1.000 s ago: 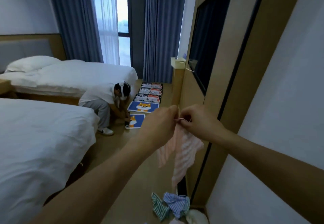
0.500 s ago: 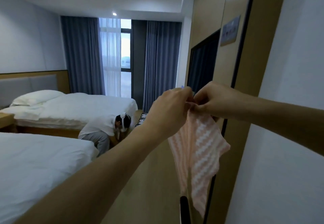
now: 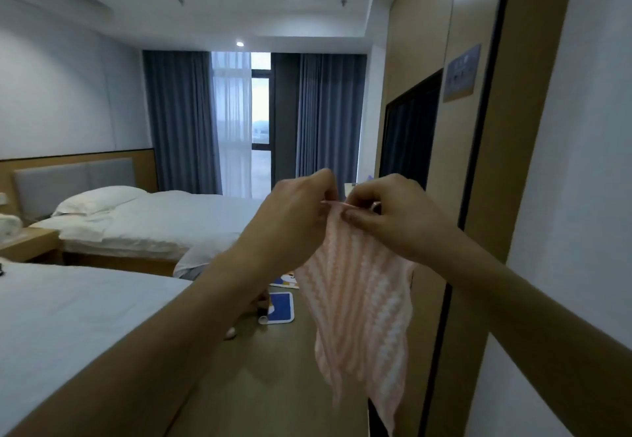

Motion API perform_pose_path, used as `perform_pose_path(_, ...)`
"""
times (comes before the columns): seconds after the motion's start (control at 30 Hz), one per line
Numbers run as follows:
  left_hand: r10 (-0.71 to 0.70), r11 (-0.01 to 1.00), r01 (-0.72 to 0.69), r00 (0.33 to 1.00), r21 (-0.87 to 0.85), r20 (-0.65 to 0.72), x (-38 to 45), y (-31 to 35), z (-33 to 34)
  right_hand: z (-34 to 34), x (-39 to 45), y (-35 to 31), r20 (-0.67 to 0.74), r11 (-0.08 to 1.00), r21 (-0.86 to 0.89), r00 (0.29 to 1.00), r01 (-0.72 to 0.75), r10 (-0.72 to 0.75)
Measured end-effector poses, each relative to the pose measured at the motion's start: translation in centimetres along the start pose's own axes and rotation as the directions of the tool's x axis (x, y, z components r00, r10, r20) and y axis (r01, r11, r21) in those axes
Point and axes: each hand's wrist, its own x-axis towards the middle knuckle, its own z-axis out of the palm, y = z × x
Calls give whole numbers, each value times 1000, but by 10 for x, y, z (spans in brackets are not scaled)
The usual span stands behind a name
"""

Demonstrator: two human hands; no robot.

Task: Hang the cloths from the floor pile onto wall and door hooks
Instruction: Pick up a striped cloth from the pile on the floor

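Observation:
A pink and white striped cloth [image 3: 362, 317] hangs in the air in front of me. My left hand [image 3: 294, 217] and my right hand [image 3: 393, 217] both pinch its top edge, close together, at about chest height. The cloth droops down to the lower middle of the view. No hook shows in this view, and the floor pile is out of sight.
A wooden wall panel with a dark vertical strip [image 3: 478, 169] stands close on the right, next to a white wall [image 3: 581, 197]. Two white beds [image 3: 68, 317] fill the left. Blue picture mats [image 3: 278, 306] lie on the wooden floor. A dark screen [image 3: 407, 135] hangs on the panel.
My view has tilted up from the floor toward the ceiling. Both hands have raised the pink cloth, and the pile and the crouching person have dropped out of sight.

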Motion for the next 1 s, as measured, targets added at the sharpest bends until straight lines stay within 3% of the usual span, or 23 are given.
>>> perform_pose_path(0.37,-281,934,266,959,240,31,-83,-10,-43,62,-4,-40,12,959,184,975,216,-222)
perform_pose_path(0.6,-410,857,413,909,309,-76,-156,6,-46,94,-40,-54,195,904,346,924,250,-330)
perform_pose_path(0.8,-525,712,548,831,440,-184,-224,31,-48,118,-83,-74,281,843,468,860,265,-426)
perform_pose_path(1.0,-666,530,693,697,490,-265,-297,66,-66,137,-129,-118,315,771,560,782,305,-538)
